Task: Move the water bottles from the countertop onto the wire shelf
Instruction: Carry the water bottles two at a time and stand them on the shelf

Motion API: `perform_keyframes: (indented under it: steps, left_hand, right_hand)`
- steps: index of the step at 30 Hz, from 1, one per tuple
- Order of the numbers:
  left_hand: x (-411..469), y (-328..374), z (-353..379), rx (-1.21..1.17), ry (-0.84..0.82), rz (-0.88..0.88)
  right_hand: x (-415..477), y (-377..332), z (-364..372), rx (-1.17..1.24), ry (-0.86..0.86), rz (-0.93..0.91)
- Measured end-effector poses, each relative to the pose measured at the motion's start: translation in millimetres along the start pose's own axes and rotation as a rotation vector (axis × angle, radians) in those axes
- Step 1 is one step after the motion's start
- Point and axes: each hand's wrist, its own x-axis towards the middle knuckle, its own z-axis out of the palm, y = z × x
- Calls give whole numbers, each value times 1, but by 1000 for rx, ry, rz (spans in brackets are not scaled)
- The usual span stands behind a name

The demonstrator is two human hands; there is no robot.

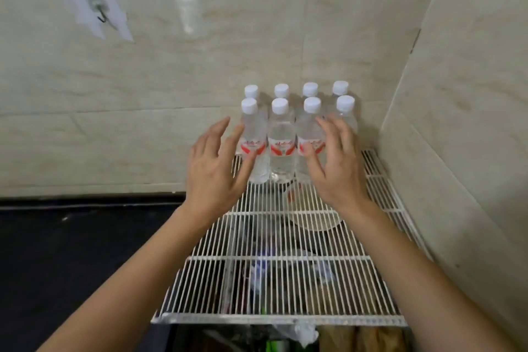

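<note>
Two bare forearms are reaching in from the near edge over the white wire shelf [280, 237], which is filling the right corner against the tiled wall [143, 71]. Left hand [213, 171] is hovering with fingers spread and released, its fingertips just beside the leftmost front bottle. Right hand [334, 163] is likewise splayed and holding nothing, overlapping the front bottles on the right. Eight water bottles [281, 134], white-capped with red labels, are standing upright in two rows of four at the shelf's far end. Dark countertop [71, 251] is lying to the left. Blurred items are showing beneath the wires.
</note>
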Motion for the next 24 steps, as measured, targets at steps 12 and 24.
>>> perform_keyframes:
  steps: [12,24]
  left_hand:
    - [-165,-110,-122,451,-142,-432]
    - [-318,-288,-332,583,28,-640]
  right_hand:
    - [-72,-149,114,238,-412,-196]
    - [-146,-454,223,410,-448,-419]
